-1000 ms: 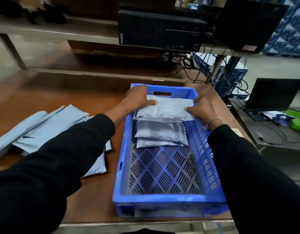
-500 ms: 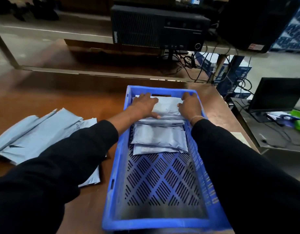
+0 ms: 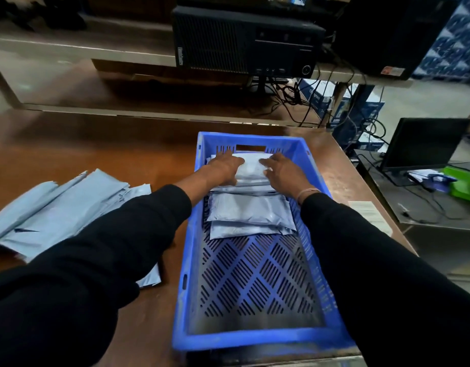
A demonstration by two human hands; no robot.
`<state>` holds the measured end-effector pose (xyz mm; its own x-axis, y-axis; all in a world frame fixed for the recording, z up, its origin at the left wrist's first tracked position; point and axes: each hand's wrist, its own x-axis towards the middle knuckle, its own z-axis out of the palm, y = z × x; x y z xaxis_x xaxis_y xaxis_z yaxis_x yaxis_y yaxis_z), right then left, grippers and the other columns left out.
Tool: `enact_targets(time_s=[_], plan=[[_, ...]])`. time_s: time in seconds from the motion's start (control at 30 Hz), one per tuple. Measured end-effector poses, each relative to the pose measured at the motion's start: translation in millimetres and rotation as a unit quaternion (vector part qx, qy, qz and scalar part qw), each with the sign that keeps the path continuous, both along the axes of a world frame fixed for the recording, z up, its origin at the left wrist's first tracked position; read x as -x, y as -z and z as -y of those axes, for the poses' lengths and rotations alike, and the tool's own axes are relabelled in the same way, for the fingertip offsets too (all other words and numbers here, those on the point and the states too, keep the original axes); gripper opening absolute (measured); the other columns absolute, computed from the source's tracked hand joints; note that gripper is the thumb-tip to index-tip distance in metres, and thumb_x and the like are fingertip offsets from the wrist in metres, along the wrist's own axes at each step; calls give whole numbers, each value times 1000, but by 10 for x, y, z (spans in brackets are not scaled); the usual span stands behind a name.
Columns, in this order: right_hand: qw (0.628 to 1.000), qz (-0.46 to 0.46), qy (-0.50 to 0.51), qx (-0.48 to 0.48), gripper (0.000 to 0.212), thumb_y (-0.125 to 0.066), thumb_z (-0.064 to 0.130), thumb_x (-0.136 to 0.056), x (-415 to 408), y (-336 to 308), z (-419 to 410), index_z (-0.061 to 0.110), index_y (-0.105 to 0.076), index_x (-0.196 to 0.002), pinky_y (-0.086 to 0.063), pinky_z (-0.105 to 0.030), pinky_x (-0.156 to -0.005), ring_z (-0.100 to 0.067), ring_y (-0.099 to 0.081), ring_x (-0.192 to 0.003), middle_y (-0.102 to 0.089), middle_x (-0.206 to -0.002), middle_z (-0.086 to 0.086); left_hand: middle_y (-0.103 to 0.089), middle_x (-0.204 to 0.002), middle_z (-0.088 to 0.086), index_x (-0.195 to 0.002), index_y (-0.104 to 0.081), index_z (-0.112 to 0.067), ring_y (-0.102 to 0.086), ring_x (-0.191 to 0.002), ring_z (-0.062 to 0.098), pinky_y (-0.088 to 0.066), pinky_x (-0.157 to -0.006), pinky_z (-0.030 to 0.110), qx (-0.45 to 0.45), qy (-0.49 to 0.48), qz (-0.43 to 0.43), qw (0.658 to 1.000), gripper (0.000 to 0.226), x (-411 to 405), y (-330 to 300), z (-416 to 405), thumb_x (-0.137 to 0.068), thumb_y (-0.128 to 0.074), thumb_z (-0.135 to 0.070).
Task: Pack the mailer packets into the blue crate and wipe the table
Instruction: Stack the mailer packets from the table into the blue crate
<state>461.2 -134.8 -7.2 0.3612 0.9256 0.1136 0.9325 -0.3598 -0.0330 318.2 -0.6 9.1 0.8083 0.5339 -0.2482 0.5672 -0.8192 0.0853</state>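
Note:
A blue slotted crate stands on the brown table, right of centre. At its far end lies a small stack of grey mailer packets. My left hand and my right hand both press flat on the top packet, fingers stretched toward the crate's far wall. Another pair of grey packets lies just nearer in the crate. The near half of the crate floor is bare. A loose pile of grey mailer packets sits on the table to the left, partly hidden by my left sleeve.
The brown table stretches left and beyond the crate. A paper slip lies near the table's right edge. Behind, a shelf holds a black computer case with cables. To the right stands a lower desk with a laptop and green item.
Both hands carried the top packet down and forward to the crate's far end, then flattened out on it. The view has moved closer over the crate.

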Motion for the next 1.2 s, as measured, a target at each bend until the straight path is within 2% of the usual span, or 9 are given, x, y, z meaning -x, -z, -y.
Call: enact_targets(time_s=[0.1,0.2,0.27,0.5,0.7,0.8,0.9,1.1,1.2], plan=[[999,-44,21,20,49,-47,29,-103,33,-27,-7,23,-42,-151,-40,-45,-109,-36,-45,-135,-37,-154,-12,-20,-165,19,-161,-23,-19,-24,-152,39,-34,-117,50,15,9,8,1000,80,91,-70,12,-97,-68,-37],[1000,-20,17,3,53,-50,28,-101,101,-115,4,23,-39,-153,-37,-45,-113,-34,-41,-140,-36,-157,-13,-27,-163,18,-162,-22,-18,-29,-150,36,-34,-117,46,21,18,49,998,83,214,-120,29,-97,-68,-39],[1000,-18,10,-17,54,-53,21,-99,181,-176,0,21,-41,-152,-38,-44,-111,-35,-44,-136,-38,-156,-14,-37,-157,17,-159,-30,-16,-38,-144,35,-38,-115,45,14,30,97,995,77,332,-163,41,-96,-68,-39],[974,-137,-34,-180,54,-62,1,-86,662,-341,-232,11,-58,-138,-39,-32,-104,-32,-55,-125,-56,-136,-12,-56,-143,14,-141,-56,-11,-50,-134,31,-38,-106,34,25,9,284,959,56,999,-321,-100,-93,-70,-32],[938,-243,-56,-241,34,-64,1,-84,1300,-427,-694,10,-70,-116,-53,-32,-92,-22,-67,-98,-69,-113,-8,-65,-132,11,-132,-65,-12,-58,-125,26,-40,-97,27,45,-91,347,932,45,1774,-276,-395,-92,-73,-29],[928,-310,-52,-201,25,-66,6,-86,1685,-433,-978,15,-73,-108,-54,-26,-73,-12,-65,-75,-71,-94,-1,-66,-131,8,-131,-65,-13,-61,-121,23,-45,-96,29,86,-150,356,919,43,2223,-180,-610,-93,-73,-30],[903,-413,-38,-114,16,-66,4,-87,2066,-366,-1212,13,-69,-100,-55,-31,-58,-20,-64,-67,-68,-82,-7,-67,-129,4,-129,-66,-15,-64,-116,19,-52,-102,38,130,-196,363,902,40,2622,-41,-787,-92,-74,-30],[898,-430,-13,92,11,-65,6,-88,2657,-57,-1650,11,-62,-79,-50,-39,-66,-24,-54,-67,-56,-68,-7,-66,-117,-2,-125,-68,-11,-63,-108,15,-49,-96,30,142,-245,388,877,30,3195,79,-987,-96,-70,-20],[859,-499,33,112,16,-63,8,-95,2866,139,-1824,6,-61,-79,-54,-33,-58,-23,-56,-61,-58,-69,-12,-71,-114,2,-114,-72,-15,-67,-106,19,-54,-98,38,137,-259,398,869,20,3447,130,-1122,-95,-70,-19]])
